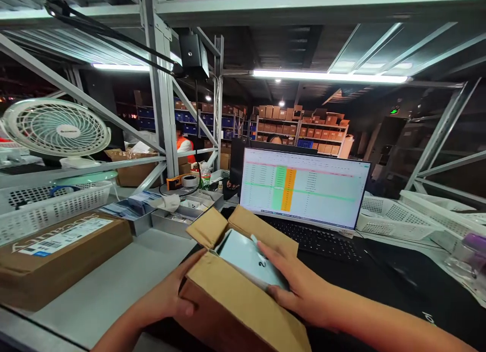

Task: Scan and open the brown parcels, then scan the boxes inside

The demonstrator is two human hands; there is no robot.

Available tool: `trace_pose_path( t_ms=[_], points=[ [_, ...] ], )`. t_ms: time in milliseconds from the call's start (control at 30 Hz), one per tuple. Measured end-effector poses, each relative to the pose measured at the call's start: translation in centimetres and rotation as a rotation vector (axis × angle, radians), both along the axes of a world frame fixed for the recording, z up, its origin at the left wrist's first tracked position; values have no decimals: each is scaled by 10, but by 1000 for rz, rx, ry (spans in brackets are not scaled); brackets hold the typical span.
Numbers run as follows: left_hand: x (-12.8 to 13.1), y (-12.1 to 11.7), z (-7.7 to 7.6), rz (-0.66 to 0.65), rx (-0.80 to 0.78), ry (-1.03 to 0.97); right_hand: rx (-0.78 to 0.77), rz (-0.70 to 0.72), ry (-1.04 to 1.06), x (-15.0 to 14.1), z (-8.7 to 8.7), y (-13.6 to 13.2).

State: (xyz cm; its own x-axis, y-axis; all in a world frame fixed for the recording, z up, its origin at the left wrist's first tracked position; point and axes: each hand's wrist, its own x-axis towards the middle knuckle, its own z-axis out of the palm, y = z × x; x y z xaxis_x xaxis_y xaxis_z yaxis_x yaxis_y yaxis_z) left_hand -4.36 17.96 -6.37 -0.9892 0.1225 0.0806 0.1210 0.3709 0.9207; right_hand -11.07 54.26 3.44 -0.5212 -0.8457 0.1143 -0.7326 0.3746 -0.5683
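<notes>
An open cardboard box [243,296] is tilted in front of me, its flaps spread. Inside it lies a pale blue box [243,253] marked with a dark "2". My left hand [170,296] is wrapped around the left end of the cardboard box, near the corner. My right hand [296,286] reaches into the opening and grips the pale blue box, thumb on the near side and fingers over the far side. The lower part of the pale blue box is hidden by the cardboard walls.
A monitor [304,187] with a spreadsheet and a keyboard [315,238] stand behind the box. At left are a labelled carton [64,271], a white basket [56,205] and a fan [56,127]. White baskets [395,218] line the right. An orange-vested person [184,144] is beyond.
</notes>
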Motion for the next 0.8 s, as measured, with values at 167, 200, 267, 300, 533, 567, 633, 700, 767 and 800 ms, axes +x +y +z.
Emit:
trace_pose_path(
  t_ms=[167, 200, 267, 300, 533, 567, 633, 700, 767, 800],
  points=[
    [5, 39, 11, -110, -29, 7, 30, -113, -36, 16, 0, 46],
    [5, 46, 14, -128, -25, 12, 17, -135, -37, 18, 3, 54],
    [4, 58, 20, -170, -9, -4, -16, -173, -32, 23, 7, 69],
    [3, 64, 24, -194, -5, -22, -30, -190, -28, 25, 8, 76],
    [1, 95, 23, -244, -169, -1, 4, -233, -35, 35, -3, 111],
    [3, 100, 21, -253, -194, 32, 56, -225, -63, 35, -4, 112],
    [8, 109, 17, -285, -227, 83, 180, -213, -127, 34, -4, 110],
    [14, 116, 13, -308, -239, 92, 280, -223, -160, 32, -6, 104],
    [19, 119, 9, -319, -247, 95, 308, -219, -125, 29, -9, 98],
    [21, 120, 7, -322, -261, 113, 296, -208, -96, 28, -12, 95]
  ],
)
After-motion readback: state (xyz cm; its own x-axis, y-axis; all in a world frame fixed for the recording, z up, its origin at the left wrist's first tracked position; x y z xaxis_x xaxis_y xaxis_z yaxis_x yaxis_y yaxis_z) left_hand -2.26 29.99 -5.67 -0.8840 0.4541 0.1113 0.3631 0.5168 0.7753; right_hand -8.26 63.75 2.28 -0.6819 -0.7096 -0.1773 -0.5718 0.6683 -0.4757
